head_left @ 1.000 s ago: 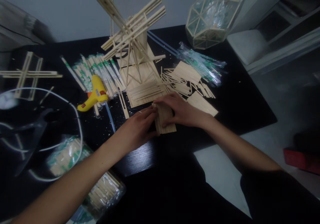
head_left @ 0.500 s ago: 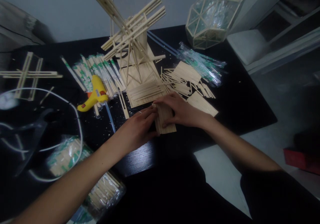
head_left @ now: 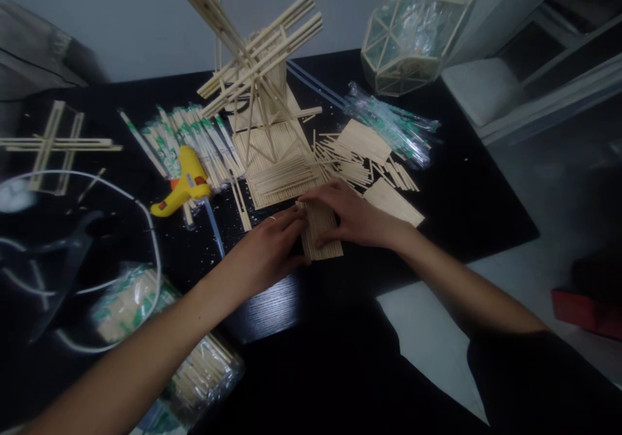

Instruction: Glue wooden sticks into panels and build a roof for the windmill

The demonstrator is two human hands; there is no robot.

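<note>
A small panel of thin wooden sticks laid side by side [head_left: 321, 231] lies near the table's front edge. My left hand [head_left: 272, 247], with a ring on one finger, grips its left edge. Over the panel from the right, my right hand [head_left: 357, 214] is curved, its fingers at the far edge and its thumb on the near part. Just beyond is a wooden stick windmill model [head_left: 267, 94] with crossed blades, standing on a stick base [head_left: 279, 192]. Loose short sticks [head_left: 352, 169] and another flat panel [head_left: 393, 201] lie beside my right hand.
A yellow glue gun [head_left: 187, 185] lies left of the base, near wrapped chopsticks [head_left: 194, 133]. A white cable [head_left: 155, 247], dark pliers-like tool [head_left: 68, 260] and bagged sticks [head_left: 204, 370] occupy the left. A faceted glass-like container [head_left: 418, 33] stands at the back right.
</note>
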